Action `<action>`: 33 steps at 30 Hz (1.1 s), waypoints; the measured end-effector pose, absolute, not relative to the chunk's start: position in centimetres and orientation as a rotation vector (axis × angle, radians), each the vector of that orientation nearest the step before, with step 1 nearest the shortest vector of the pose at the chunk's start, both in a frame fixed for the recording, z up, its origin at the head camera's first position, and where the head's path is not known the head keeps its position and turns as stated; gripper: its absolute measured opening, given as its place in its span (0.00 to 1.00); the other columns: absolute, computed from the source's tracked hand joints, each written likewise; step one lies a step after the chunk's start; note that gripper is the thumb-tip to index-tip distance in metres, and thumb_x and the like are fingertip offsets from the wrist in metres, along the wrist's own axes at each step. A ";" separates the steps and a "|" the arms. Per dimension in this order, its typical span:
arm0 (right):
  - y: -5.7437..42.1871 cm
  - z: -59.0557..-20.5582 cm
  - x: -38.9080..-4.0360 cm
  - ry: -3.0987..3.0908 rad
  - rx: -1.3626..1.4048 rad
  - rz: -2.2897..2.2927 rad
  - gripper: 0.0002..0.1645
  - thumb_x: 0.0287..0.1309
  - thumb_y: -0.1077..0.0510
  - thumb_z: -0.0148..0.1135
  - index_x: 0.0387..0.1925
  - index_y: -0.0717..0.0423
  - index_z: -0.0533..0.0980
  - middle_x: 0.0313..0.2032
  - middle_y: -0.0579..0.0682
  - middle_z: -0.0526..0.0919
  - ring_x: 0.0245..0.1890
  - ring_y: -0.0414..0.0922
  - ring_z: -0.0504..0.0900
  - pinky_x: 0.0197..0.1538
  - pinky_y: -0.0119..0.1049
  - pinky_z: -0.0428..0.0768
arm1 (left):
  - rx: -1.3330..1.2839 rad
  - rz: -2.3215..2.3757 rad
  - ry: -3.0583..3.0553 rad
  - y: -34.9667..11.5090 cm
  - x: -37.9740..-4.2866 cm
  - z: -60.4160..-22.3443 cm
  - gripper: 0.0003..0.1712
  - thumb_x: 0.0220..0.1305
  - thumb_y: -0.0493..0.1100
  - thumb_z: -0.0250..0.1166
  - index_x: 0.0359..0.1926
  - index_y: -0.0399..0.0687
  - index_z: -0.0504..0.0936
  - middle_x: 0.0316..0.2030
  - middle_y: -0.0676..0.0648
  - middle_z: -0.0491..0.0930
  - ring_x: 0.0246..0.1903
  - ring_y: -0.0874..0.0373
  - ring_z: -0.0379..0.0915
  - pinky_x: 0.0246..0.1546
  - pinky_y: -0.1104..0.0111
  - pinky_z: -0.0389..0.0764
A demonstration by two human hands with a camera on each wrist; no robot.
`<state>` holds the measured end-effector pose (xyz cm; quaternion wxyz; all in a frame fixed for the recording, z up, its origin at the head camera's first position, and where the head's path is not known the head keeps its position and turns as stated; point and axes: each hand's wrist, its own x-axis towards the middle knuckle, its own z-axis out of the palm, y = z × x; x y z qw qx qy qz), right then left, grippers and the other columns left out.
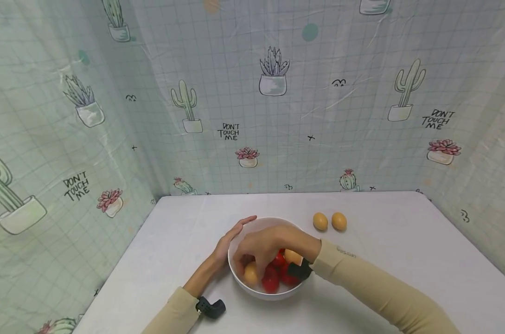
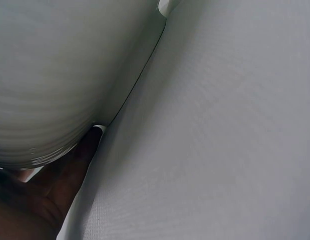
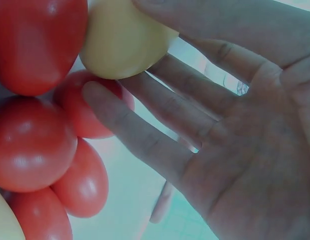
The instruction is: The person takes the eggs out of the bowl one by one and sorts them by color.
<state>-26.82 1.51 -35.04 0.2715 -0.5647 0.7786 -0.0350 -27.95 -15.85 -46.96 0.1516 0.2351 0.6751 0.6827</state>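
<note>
A white bowl (image 1: 260,295) holds several smooth red eggs (image 1: 271,280) and yellow-orange ones. My right hand (image 1: 262,243) reaches down inside it from the right, pinching a yellow egg (image 1: 251,274) near the bowl's left wall. In the right wrist view the thumb and fingertips meet that yellow egg (image 3: 124,40), and red eggs (image 3: 32,142) crowd beside it. Along the outer left side of the bowl lies my left hand (image 1: 224,245), its fingers stretched out against the wall. The left wrist view has this hand (image 2: 49,195) touching the bowl's ribbed outside, low by the tabletop.
Two yellow eggs (image 1: 320,221) lie side by side on the white table (image 1: 386,260), behind and right of the bowl. Another yellow egg (image 1: 293,256) sits in the bowl under the right wrist. A cactus-print cloth (image 1: 252,111) hangs behind the table and at both sides.
</note>
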 end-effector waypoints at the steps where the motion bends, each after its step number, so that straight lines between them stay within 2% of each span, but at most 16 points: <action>1: 1.7 -34.9 -26.9 2.091 -1.525 -0.110 0.17 0.52 0.61 0.78 0.42 0.41 0.83 0.37 0.32 0.83 0.40 0.32 0.78 0.48 0.21 0.76 | 0.677 1.960 1.938 -15.8 -28.0 -46.9 0.34 0.84 0.53 0.27 0.82 0.46 0.52 0.78 0.42 0.60 0.67 0.67 0.68 0.66 0.75 0.69; 7: 3.0 -34.5 -27.1 2.115 -1.508 -0.202 0.15 0.54 0.60 0.76 0.42 0.41 0.82 0.38 0.32 0.82 0.42 0.34 0.78 0.50 0.24 0.77 | 0.710 1.980 1.922 -15.7 -28.1 -46.9 0.33 0.84 0.52 0.28 0.81 0.43 0.52 0.78 0.40 0.59 0.67 0.68 0.69 0.66 0.76 0.71; 15: 4.7 -33.6 -27.3 2.168 -1.468 -0.323 0.13 0.59 0.58 0.74 0.45 0.40 0.83 0.41 0.30 0.83 0.47 0.32 0.79 0.61 0.32 0.80 | 0.713 1.976 1.910 -15.6 -28.3 -47.0 0.33 0.84 0.51 0.28 0.81 0.45 0.53 0.79 0.38 0.56 0.68 0.68 0.68 0.66 0.77 0.71; 17: 5.2 -33.4 -27.4 2.181 -1.439 -0.367 0.14 0.60 0.57 0.73 0.46 0.40 0.83 0.42 0.30 0.83 0.47 0.32 0.79 0.60 0.32 0.81 | 0.690 1.968 1.922 -15.7 -28.2 -47.0 0.33 0.84 0.51 0.27 0.81 0.45 0.53 0.79 0.39 0.55 0.70 0.66 0.67 0.67 0.78 0.70; 20: 6.0 -33.1 -27.6 2.189 -1.399 -0.443 0.15 0.61 0.56 0.73 0.49 0.41 0.83 0.44 0.30 0.83 0.49 0.30 0.79 0.60 0.31 0.81 | 0.650 1.947 1.951 -15.7 -28.2 -47.0 0.33 0.83 0.52 0.28 0.81 0.46 0.53 0.80 0.41 0.55 0.73 0.58 0.64 0.67 0.78 0.69; 22: 6.6 -32.9 -27.7 2.196 -1.387 -0.484 0.15 0.61 0.55 0.73 0.49 0.41 0.83 0.45 0.30 0.84 0.50 0.31 0.80 0.60 0.32 0.82 | 0.620 1.927 1.980 -15.7 -28.2 -47.0 0.34 0.83 0.54 0.28 0.81 0.48 0.53 0.80 0.42 0.55 0.76 0.53 0.60 0.70 0.76 0.68; 24: 7.3 -32.7 -27.8 2.197 -1.370 -0.530 0.15 0.62 0.56 0.72 0.49 0.41 0.82 0.46 0.32 0.85 0.51 0.32 0.81 0.60 0.35 0.83 | 0.600 1.916 2.004 -15.7 -28.2 -47.0 0.34 0.83 0.55 0.28 0.81 0.49 0.54 0.81 0.44 0.54 0.79 0.48 0.56 0.75 0.68 0.64; 29: 8.9 -32.2 -28.1 2.227 -1.281 -0.634 0.17 0.63 0.57 0.68 0.53 0.44 0.82 0.49 0.35 0.85 0.53 0.36 0.82 0.58 0.36 0.84 | 0.565 1.916 2.042 -15.7 -28.1 -47.0 0.33 0.83 0.54 0.30 0.80 0.53 0.58 0.82 0.47 0.53 0.81 0.46 0.49 0.82 0.49 0.51; 33: 10.1 -32.3 -28.2 2.257 -1.193 -0.717 0.17 0.62 0.57 0.68 0.52 0.42 0.82 0.48 0.34 0.85 0.53 0.38 0.82 0.57 0.35 0.83 | 0.565 1.907 2.046 -15.8 -28.0 -47.0 0.32 0.83 0.55 0.30 0.80 0.55 0.58 0.81 0.47 0.56 0.80 0.45 0.53 0.79 0.53 0.59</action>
